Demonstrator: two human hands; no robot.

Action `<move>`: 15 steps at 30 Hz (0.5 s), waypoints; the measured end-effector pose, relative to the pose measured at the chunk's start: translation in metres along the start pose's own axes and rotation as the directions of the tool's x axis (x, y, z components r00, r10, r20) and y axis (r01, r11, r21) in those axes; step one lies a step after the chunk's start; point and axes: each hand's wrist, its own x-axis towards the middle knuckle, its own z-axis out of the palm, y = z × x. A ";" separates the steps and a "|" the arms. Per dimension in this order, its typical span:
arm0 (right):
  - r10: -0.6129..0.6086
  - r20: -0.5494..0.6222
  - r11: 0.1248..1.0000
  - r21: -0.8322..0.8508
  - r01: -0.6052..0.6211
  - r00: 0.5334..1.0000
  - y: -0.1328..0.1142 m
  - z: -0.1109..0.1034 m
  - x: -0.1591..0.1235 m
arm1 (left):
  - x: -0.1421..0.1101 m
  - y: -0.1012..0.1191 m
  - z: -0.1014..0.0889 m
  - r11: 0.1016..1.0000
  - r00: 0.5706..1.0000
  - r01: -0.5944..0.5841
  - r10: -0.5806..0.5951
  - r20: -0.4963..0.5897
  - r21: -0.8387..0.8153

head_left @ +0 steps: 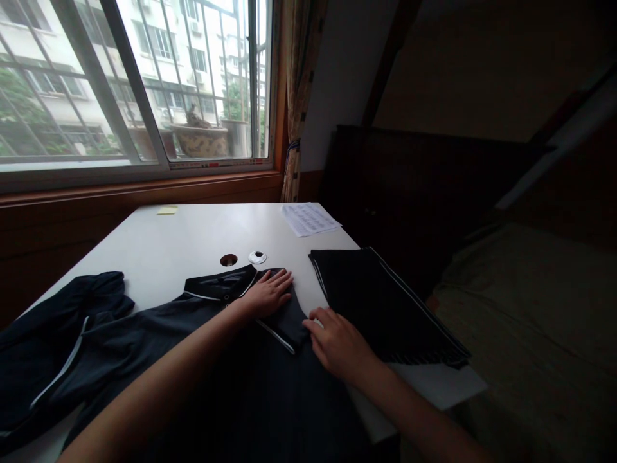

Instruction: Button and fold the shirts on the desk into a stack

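Note:
A dark polo shirt with white piping lies spread on the white table, its collar pointing toward the window. My left hand rests flat on the shirt beside the collar, fingers stretched out. At the shirt's right edge, by the folded-in sleeve with its white trim, my right hand is closed, thumb and fingertips pinching the cloth. Just right of that hand lies a stack of folded dark clothes with white-edged sides. Another dark garment lies bunched at the left, partly under the shirt.
On the white table are printed sheets, a yellow sticky note, a round cable hole and a white round cap. A barred window stands behind. To the right is a covered bed.

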 end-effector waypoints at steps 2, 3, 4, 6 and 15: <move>-0.058 0.015 0.996 0.070 0.057 0.998 -0.003 0.009 0.001 | 0.000 -0.002 0.001 1.000 0.999 0.006 -0.007 0.037 0.016; -0.085 0.038 0.992 0.102 0.081 0.996 -0.004 0.014 0.001 | 0.002 -0.003 0.001 1.000 0.999 0.010 -0.011 0.049 0.023; -0.103 0.065 0.987 0.129 0.094 0.993 -0.005 0.019 0.001 | 0.004 -0.005 0.000 0.999 0.998 0.016 -0.017 0.058 0.029; -0.112 0.107 0.982 0.162 0.094 0.988 -0.005 0.026 -0.001 | 0.008 -0.008 -0.003 0.999 0.997 0.035 -0.037 0.062 0.041; -0.099 0.182 0.989 0.125 0.077 0.978 -0.001 0.028 -0.005 | -0.009 0.001 -0.038 0.984 0.989 0.144 -0.141 -0.037 0.105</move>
